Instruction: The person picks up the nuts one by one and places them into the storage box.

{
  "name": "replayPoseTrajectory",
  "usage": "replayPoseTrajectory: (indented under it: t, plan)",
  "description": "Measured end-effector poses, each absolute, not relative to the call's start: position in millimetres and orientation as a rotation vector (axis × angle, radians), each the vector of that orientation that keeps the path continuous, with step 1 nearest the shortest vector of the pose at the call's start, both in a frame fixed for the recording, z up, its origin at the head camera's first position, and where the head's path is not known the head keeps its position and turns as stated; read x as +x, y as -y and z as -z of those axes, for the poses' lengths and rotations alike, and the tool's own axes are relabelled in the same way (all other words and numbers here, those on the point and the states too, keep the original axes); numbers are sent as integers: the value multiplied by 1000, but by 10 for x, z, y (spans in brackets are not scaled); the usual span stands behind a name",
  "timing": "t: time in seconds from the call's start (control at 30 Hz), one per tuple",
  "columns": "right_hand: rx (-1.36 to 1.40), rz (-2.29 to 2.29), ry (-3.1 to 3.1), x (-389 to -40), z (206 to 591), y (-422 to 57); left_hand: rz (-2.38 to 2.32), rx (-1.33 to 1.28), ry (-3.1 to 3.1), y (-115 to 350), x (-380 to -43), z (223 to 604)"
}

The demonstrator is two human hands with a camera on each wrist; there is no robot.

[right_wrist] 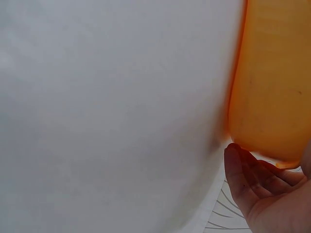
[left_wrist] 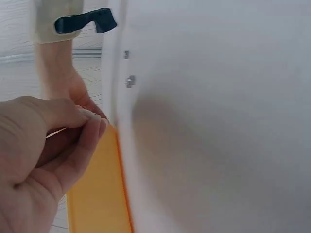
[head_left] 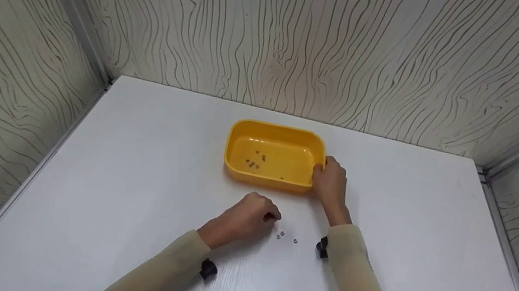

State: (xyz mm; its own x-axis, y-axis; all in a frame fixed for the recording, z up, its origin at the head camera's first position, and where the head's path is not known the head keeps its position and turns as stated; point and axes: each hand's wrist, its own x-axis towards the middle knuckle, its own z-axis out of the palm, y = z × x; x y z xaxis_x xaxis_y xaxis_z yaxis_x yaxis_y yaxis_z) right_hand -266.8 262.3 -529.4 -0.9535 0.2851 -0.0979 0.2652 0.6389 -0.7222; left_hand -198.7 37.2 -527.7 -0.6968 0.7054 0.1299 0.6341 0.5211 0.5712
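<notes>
A yellow plastic bin (head_left: 266,182) stands on the white table with several small metal nuts (head_left: 252,164) scattered on its floor, mostly toward the left. My right hand (head_left: 331,181) grips the bin's right end, thumb over the rim and fingers against the outer wall (right_wrist: 272,87). In front of the bin, my left hand (head_left: 248,214) is held low with thumb and index fingertips pinched together. A tiny nut (left_wrist: 95,114) shows between those tips in the left wrist view, mostly covered by them. Three loose nuts (head_left: 282,233) lie on the table just right of the left hand.
The white table (head_left: 141,157) reaches back to a wall (head_left: 282,39) with a wood-grain pattern, and similar panels flank it left and right. A black strap mount (head_left: 209,269) sits at the left wrist, another (head_left: 322,247) at the right.
</notes>
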Motion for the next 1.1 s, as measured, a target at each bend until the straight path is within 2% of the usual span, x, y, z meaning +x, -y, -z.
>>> replayPoseTrajectory:
  t: [0.4,0.57,0.9,1.1]
  plan:
    - [-493,-1273,2841,-2688,5277,-2619,-1348,812,-2428,-311,-2042,5195]
    - [-515,-1274,2844,-2698,5268,-2631,-1545,582,-2321,-295,-2109,5105]
    - [-459,-1199,2817,-2671,5302,-2627,-1890,307,-2139,-202,-2394,4973]
    - [-487,-1232,2829,-2678,5298,-2630,-2059,23,-1991,-138,-2571,4966]
